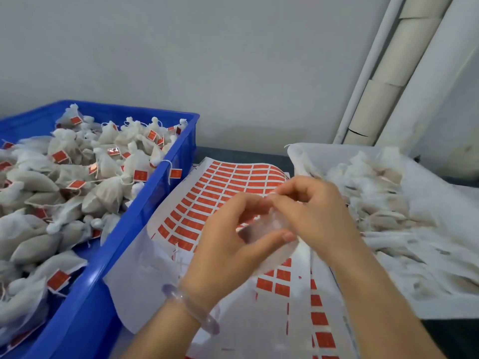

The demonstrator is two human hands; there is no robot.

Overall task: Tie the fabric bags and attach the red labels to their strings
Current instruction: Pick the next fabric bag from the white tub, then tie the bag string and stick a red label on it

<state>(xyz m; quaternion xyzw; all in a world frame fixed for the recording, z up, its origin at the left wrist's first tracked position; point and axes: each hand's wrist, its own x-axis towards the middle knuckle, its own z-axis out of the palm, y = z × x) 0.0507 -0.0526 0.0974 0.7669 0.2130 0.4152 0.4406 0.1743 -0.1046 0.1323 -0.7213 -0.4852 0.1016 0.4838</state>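
Between blue crate [145,203] and white bin [440,308], left hand [228,244] and right hand [316,211] pinch a fabric bag [280,222].

Single head-worn view, wide-angle, looking forward and down from close above the left hand [228,244] and right hand [311,211], both forearms entering from the bottom edge. Blue crate [121,244] at frame left, white tray [440,304] at right, label sheet [223,182] centre, wall [233,60] filling the top.

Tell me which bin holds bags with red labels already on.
The blue bin on the left; the bags in the white bin on the right show none.
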